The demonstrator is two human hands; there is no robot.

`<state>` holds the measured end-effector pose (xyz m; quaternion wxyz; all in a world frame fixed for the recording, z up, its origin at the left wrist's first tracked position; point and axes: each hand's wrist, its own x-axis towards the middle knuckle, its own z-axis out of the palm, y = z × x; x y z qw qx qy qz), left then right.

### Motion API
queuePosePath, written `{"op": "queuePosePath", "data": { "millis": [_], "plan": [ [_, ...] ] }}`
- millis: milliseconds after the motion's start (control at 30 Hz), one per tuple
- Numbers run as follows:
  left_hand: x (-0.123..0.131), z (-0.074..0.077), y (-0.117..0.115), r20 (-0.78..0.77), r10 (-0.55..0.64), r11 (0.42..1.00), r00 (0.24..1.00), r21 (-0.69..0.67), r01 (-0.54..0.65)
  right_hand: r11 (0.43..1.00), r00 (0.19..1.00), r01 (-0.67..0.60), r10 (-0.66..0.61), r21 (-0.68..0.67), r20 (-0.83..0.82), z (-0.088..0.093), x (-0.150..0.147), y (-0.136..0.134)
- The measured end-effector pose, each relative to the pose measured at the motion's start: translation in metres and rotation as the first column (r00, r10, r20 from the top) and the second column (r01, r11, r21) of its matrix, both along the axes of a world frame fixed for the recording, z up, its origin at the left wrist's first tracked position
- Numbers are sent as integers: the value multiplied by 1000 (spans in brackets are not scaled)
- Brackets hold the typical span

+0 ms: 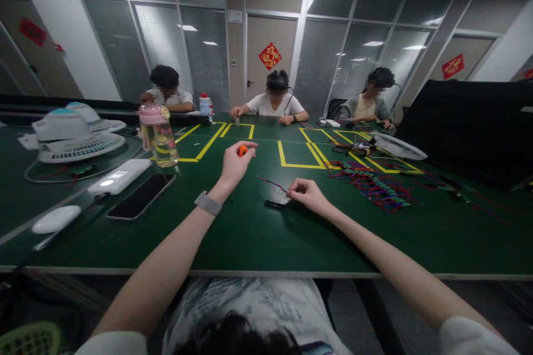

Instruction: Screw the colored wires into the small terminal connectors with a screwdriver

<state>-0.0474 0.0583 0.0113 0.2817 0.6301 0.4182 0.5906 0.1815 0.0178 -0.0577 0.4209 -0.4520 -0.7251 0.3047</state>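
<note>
My left hand (238,165) is raised over the table, its fingers curled around an orange-handled tool (242,150). Most of that tool is hidden by the palm, so its exact kind does not show. To the right and a little nearer, my right hand (307,195) pinches thin red and blue wires (272,182), whose loose ends point left. Just below those fingertips lies a small black elongated part (275,205), beside a whitish, clear-looking piece (281,195). Whether the wires join the black part cannot be made out.
Right of my hands lies a pile of small green boards with red and blue wires (381,186). On the left are a phone (141,196), a white power bank (120,176), a pink-lidded bottle (160,136) and white fans (69,133). Three people sit across the green table (250,244).
</note>
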Motion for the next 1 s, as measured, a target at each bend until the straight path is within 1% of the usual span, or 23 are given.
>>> {"op": "queuePosePath", "data": {
  "millis": [67, 133, 300, 467, 700, 867, 933, 1000],
  "plan": [
    [1, 0, 0, 4, 0, 1000, 1000, 4, 0, 997, 997, -51, 48, -55, -61, 3, -7, -5],
    [1, 0, 0, 9, 0, 1000, 1000, 7, 0, 995, 994, -81, 77, -53, -78, 5, -14, -10],
    [-5, 4, 5, 73, 15, 1000, 997, 26, -17, 997, 996, -81, 81, 1, -26, 7, -24, -21],
    [-13, 9, 8, 129, 52, 998, 990, 19, -55, 994, 995, -96, 96, 50, 4, 7, -27, -24],
    [-12, 9, 8, 157, 57, 998, 986, 13, -60, 993, 994, -93, 89, 67, 59, 6, -28, -25],
    [-12, 7, 9, 163, 56, 998, 985, 15, -59, 993, 989, -94, 85, 74, 124, 8, -17, -34],
    [-12, 8, 10, 158, 56, 998, 986, 18, -60, 995, 987, -78, 68, 68, 143, 8, -5, -42],
    [-13, 8, 9, 151, 57, 998, 987, 21, -61, 998, 989, -35, 28, 46, 144, 6, 12, -53]
  ]
}}
